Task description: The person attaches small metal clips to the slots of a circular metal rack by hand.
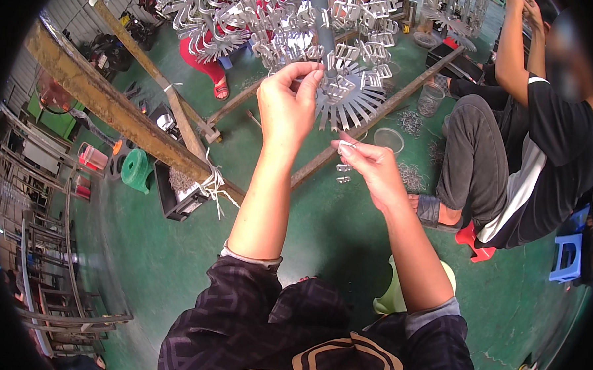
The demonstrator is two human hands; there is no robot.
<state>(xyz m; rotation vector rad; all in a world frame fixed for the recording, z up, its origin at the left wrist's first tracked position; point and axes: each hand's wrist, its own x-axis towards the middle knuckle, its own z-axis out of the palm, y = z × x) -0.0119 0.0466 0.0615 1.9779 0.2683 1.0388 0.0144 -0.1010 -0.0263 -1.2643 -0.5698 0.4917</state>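
In front of me stands a rack of fanned metal discs on a grey upright post, hung with many silver buckles [338, 89]. My left hand [288, 108] is raised at its near side. Its thumb and forefinger are closed together beside the hanging buckles; what they pinch, if anything, is too small to make out. Lower and to the right, my right hand [375, 172] pinches a small silver buckle, and more metal buckles [343, 168] dangle in a line below it. The right fingertips lie just under the lowest toothed disc [349, 104].
A rusty beam frame [115, 104] crosses on the left, tied with white cord. Beyond it are a black bin [174, 203] and a green roll [136, 170]. At right a co-worker [543, 149] sits low, arms raised. Loose metal pieces [412, 177] lie on the floor.
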